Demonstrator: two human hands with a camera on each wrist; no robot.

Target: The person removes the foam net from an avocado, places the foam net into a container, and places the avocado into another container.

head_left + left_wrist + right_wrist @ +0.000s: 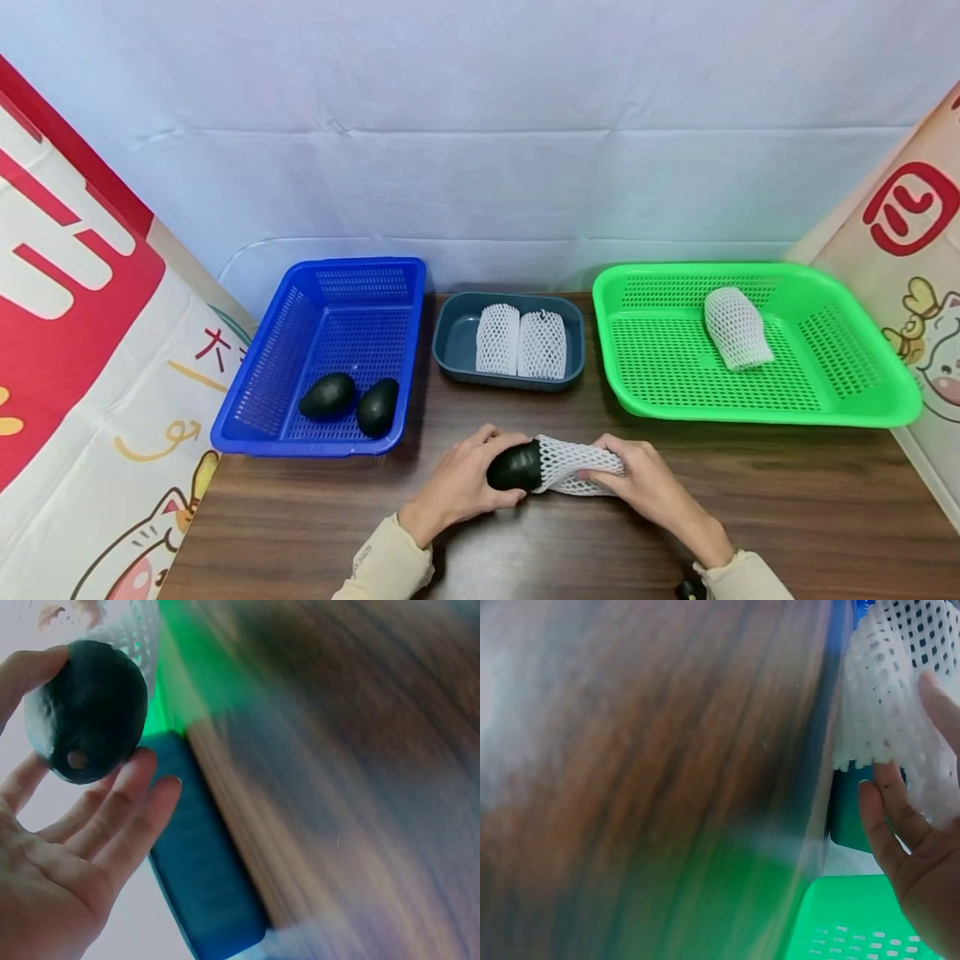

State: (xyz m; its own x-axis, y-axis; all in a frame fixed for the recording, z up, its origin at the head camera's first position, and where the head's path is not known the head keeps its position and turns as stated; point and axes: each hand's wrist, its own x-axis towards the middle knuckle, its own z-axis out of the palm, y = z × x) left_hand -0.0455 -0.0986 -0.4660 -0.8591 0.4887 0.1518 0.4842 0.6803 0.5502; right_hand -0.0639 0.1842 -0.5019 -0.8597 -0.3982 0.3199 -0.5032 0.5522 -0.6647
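1. the left hand (474,475) has its grip partly closed: the thumb and the fingers are bent around one dark avocado (516,467) and hold it from the outer end.
2. the right hand (643,475) has its grip closed on a white foam net (573,465), with the thumb on the near side.
3. this avocado is above the front part of the brown counter (750,467), between the two hands; its right end is inside the mouth of the net, and its left part is bare.
4. at the left stands a blue basket (345,333). two more avocados (327,396) lie in it, near its front right corner.
5. in the middle, behind the hands, there is a small dark tray (456,333) with two white nets (498,340) lying side by side.
6. at the right is a green basket (652,350). it holds one rounded white net bundle (735,327); i cannot tell what is inside.
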